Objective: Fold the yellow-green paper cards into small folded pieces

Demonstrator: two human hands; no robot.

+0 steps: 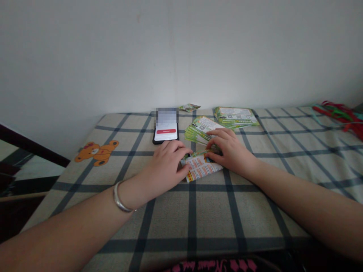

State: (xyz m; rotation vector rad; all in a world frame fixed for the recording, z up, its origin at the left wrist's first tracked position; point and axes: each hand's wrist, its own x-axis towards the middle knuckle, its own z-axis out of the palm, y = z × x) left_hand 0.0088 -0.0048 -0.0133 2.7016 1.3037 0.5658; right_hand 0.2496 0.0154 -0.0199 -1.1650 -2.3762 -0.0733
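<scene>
A printed paper leaflet (202, 168) with orange and yellow print lies on the table before me, its far edge looking folded or curled. My left hand (167, 162) is closed on its left end, thumb on the near side and fingers on the far side. At the right end, my right hand (228, 149) pinches the same leaflet, with its upper fingers stretched over a fanned pile of green leaflets (202, 126). Part of that pile is covered by the fingers. Beyond my left hand lies a phone (166, 128) with its screen lit.
A second stack of green leaflets (236, 115) sits at the back right, and a small folded leaflet (189, 107) near the wall. Red and green strips (340, 115) lie at far right. The checked tablecloth (172, 223) bears a flat bear figure (96, 153) on the left.
</scene>
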